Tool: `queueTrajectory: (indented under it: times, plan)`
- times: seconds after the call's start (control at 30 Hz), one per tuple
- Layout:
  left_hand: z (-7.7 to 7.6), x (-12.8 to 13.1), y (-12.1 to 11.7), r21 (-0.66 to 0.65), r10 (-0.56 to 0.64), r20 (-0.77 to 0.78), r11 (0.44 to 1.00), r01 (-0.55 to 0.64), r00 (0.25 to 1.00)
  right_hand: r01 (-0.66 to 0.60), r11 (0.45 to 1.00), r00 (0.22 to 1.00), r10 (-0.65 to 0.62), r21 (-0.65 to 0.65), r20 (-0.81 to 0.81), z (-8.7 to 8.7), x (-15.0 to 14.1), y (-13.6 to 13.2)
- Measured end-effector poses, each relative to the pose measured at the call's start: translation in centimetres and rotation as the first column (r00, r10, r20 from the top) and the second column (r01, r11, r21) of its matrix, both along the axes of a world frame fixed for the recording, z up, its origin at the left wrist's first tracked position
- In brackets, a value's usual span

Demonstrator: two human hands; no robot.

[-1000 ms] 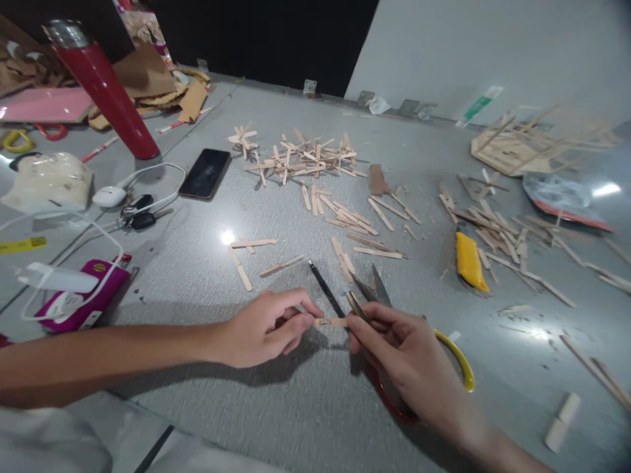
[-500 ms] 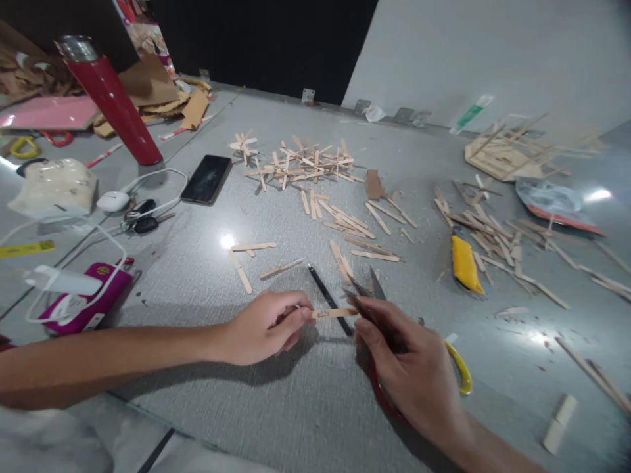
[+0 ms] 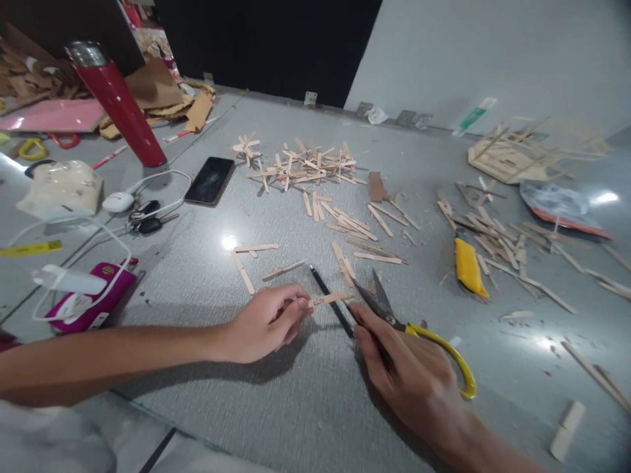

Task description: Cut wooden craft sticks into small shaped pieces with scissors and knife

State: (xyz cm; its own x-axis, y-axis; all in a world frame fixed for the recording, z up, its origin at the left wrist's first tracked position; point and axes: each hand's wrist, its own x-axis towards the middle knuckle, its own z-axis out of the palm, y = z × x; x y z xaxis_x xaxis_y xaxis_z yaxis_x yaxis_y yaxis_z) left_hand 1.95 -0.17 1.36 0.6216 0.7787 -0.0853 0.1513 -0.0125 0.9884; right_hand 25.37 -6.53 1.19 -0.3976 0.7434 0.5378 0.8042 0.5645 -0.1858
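Observation:
My left hand (image 3: 269,322) is closed, pinching one end of a notched ice-cream stick (image 3: 335,298) that points right above the table. My right hand (image 3: 407,374) is closed around a thin dark tool (image 3: 358,311); most of it is hidden by the fingers, so its kind is unclear. Its tip is close to the stick's free end. Partly under and beyond the right hand lies a pair of scissors (image 3: 389,315) with a yellow handle, blades apart. A black pen (image 3: 325,289) rests on the table behind the held stick.
Loose ice-cream sticks (image 3: 352,223) and a heap of joined sticks (image 3: 310,161) lie ahead. A yellow-handled cutter (image 3: 470,268) and more sticks are at right. To the left are a phone (image 3: 211,180), red flask (image 3: 121,108), keys (image 3: 148,217) and purple power bank (image 3: 91,299).
My right hand has drawn slightly down from the stick, and its free end now shows. The stick tilts up more, and the scissors' yellow handle is more exposed. The view shifted slightly.

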Motion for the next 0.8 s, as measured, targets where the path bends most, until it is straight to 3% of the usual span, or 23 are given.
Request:
queueTrajectory:
  times: [0.3, 0.6, 0.8]
  plan:
    - [-0.2, -0.1, -0.1, -0.008, 0.005, 0.000, 1.000, -0.005, 1.000, -0.029, 0.998, 0.999, 0.028, -0.054, -0.015, 0.2, -0.7, 0.1]
    - [-0.1, -0.1, -0.1, -0.016, -0.003, -0.023, 1.000, 0.003, 1.000, 0.005, 0.984, 0.997, 0.009, -0.178, 0.078, 0.2, -0.6, 0.1]
    - [-0.2, -0.1, -0.2, 0.007, 0.016, -0.017, 1.000, -0.016, 1.000, 0.097, 0.987, 0.985, -0.077, -0.124, 0.155, 1.7, 0.1, 0.2]
